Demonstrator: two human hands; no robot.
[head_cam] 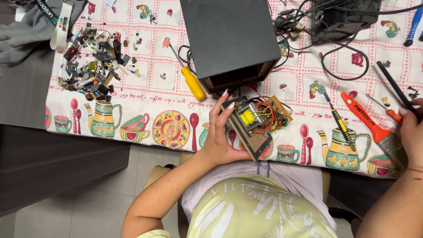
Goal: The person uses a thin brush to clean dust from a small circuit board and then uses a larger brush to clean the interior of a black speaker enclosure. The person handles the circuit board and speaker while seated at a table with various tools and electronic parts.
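Head view: the left hand (pixel 220 134) holds a circuit board (pixel 255 123) at the near edge of the tabletop (pixel 145 83), fingers wrapped along its left side with the fingertips lying over the top corner. The board sits on a dark backing plate, tilted, and carries a yellow transformer, red and black wires and a brown printed board at its right end. A red wire runs from it up toward the black box (pixel 229 37), which stands just beyond the board with its open side facing the person.

The right hand (pixel 412 132) is at the right edge of the frame, fingers closed on a thin black rod (pixel 394 86) that slants up and to the left. Just beside this hand lies an orange-handled tool (pixel 365 117) with a grey metal end. Between it and the board lies a small black and yellow screwdriver (pixel 339 121).

Left of the box a yellow-handled screwdriver (pixel 190 79) rests on the patterned cloth. Farther left is a heap of small parts (pixel 94 57). A tangle of black cables (pixel 335 48) lies at the far right, well apart from the board.
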